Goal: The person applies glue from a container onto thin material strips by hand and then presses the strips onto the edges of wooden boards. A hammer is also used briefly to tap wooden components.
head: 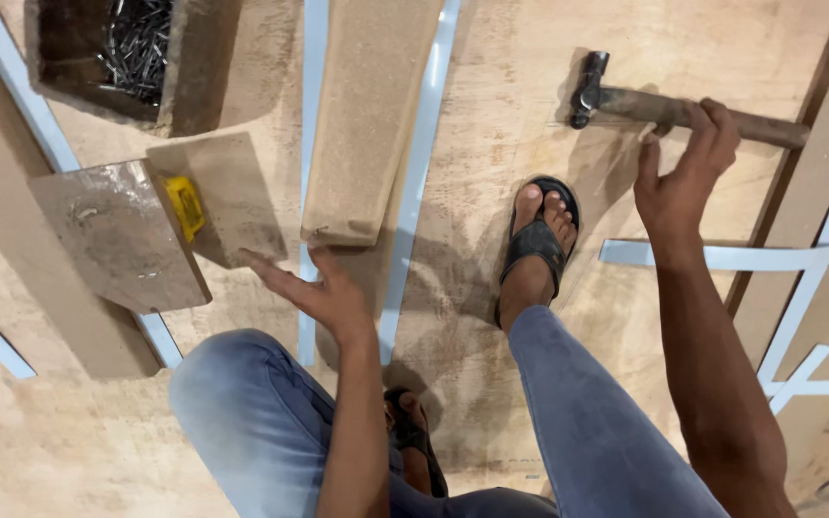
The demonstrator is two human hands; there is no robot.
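1. Head view: the right hand (pixel 685 171) curls its fingers around the wooden handle of a hammer (pixel 664 107), held raised over the plywood floor (pixel 530 86), metal head pointing left.
2. The left hand (pixel 319 293) is spread flat, fingers open, holding nothing, just below the near end of a long board (pixel 367 115).
3. A box of nails (pixel 131 53) sits top left; a sandalled foot (pixel 539 240) rests between the hands.
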